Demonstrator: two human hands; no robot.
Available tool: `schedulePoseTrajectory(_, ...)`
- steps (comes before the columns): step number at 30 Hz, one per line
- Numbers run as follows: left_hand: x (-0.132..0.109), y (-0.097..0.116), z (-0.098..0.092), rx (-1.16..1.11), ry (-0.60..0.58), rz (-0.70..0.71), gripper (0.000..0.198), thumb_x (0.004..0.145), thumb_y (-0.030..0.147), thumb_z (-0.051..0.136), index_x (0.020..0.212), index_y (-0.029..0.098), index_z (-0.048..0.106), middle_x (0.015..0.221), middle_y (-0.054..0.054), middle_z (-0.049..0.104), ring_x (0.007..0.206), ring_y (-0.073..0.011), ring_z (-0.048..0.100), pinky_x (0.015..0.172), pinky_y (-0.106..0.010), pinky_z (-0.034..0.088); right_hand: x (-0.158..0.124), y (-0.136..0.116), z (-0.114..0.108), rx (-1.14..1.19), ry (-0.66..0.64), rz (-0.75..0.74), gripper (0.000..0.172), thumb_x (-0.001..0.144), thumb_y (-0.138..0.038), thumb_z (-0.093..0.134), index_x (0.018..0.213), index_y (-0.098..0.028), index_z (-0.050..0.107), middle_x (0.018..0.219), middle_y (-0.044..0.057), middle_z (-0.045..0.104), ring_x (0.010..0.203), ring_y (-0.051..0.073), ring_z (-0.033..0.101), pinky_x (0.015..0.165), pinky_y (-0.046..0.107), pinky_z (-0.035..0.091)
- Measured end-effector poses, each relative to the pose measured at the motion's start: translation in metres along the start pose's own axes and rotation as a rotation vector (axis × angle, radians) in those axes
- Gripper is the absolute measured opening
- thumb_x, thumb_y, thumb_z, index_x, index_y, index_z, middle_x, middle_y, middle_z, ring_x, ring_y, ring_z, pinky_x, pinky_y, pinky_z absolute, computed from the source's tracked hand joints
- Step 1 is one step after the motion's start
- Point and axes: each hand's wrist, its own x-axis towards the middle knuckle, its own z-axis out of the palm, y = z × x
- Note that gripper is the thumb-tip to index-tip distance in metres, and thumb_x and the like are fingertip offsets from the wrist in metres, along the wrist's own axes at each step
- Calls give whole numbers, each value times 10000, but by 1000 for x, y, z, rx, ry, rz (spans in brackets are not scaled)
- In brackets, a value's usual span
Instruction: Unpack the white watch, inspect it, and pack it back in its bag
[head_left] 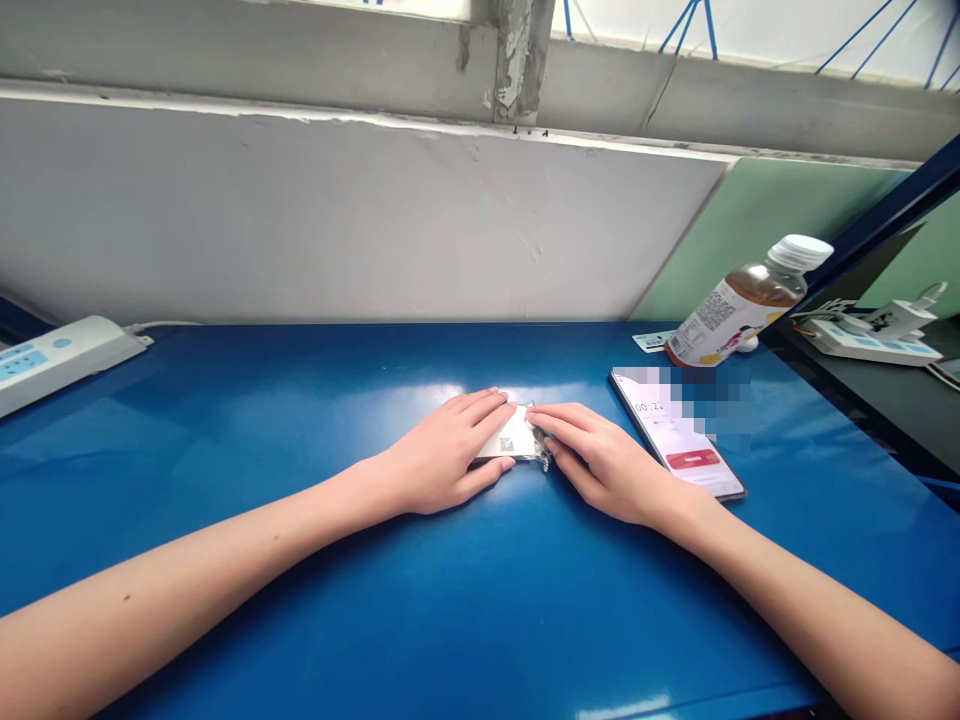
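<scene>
A small flat white packet point(513, 434) with a square printed code lies on the blue table. Crinkled clear plastic point(543, 452) shows at its right end. My left hand point(454, 445) grips the packet from the left, fingers across its top and far edge, thumb along the near edge. The fingers hide the packet's left part. My right hand point(600, 455) is closed at the plastic end, thumb and fingertips pinching it.
To the right lies a phone point(694, 450) with its screen lit. Behind it a drink bottle point(739, 310) with a white cap stands beside a small label card point(651, 342). Power strips point(67, 355) sit at the left and far right. A wall point(360, 220) rises behind the table point(285, 590).
</scene>
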Motion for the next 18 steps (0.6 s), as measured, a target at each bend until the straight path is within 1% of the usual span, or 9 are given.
schedulePoseTrajectory(4,0,0,0,-6,7,2,574,1009,443,465,1480,120,412,1503,-197,466,1394,-351,435,1131,-516,395,0,0,-1,-5,9,-8,390,1001,-190,442,1380,-203,537,1354,151,623,1240,291,594,1019,497,537)
schedulePoseTrajectory(7,0,1,-1,-4,0,0,585,1007,437,474,1478,95,413,1502,-207,465,1395,-354,433,1138,-506,388,0,0,-1,-10,8,-8,386,1002,-188,442,1374,-196,543,1351,153,624,1240,288,595,1020,486,538)
schedulePoseTrajectory(12,0,1,-1,-6,2,-3,578,1006,445,472,1482,123,408,1503,-189,467,1398,-344,431,1142,-497,383,0,0,-1,-11,-7,-2,378,1008,-188,436,1370,-182,545,1359,153,619,1252,275,583,1039,472,525)
schedulePoseTrajectory(18,0,0,0,10,-2,7,578,1011,438,461,1480,107,403,1500,-195,468,1391,-348,435,1135,-505,390,1,0,-2,-18,-10,-3,376,1012,-188,434,1374,-174,535,1368,156,616,1256,275,582,1034,484,530)
